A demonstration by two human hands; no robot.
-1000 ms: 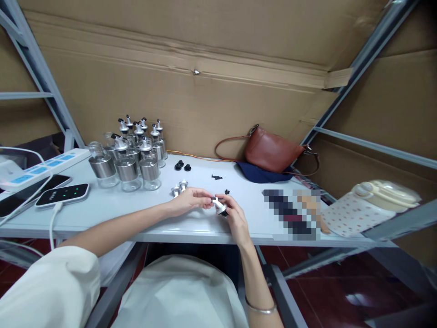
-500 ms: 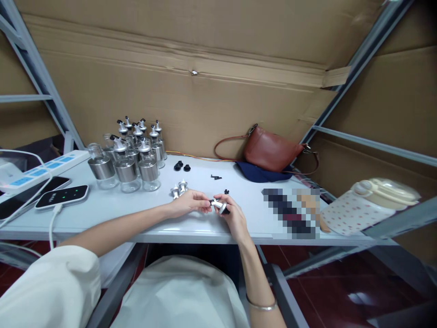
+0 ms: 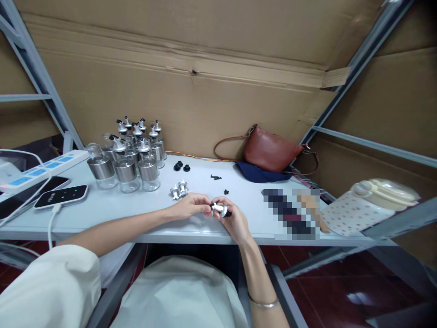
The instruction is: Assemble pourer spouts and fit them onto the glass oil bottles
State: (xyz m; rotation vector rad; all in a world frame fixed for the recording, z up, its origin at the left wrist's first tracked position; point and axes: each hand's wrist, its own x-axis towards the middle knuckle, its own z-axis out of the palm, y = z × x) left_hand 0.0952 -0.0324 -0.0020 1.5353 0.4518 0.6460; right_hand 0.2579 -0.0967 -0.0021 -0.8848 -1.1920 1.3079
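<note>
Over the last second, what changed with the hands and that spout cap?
Both hands drew slightly nearer the table's front edge. The right hand rolled the silver pourer cap so its black base now points right, away from the left hand, whose fingertips stayed pinched at the cap's spout end. Nothing was let go. The bottles, two loose caps and brown bag did not move.

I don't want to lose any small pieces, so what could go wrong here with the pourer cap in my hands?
Both hands, left hand and right hand, pinch the pourer cap near the table's front edge, so a slip could send it to the floor. The tiny black parts lie loose nearby and could be swept off by a wrist.
</note>
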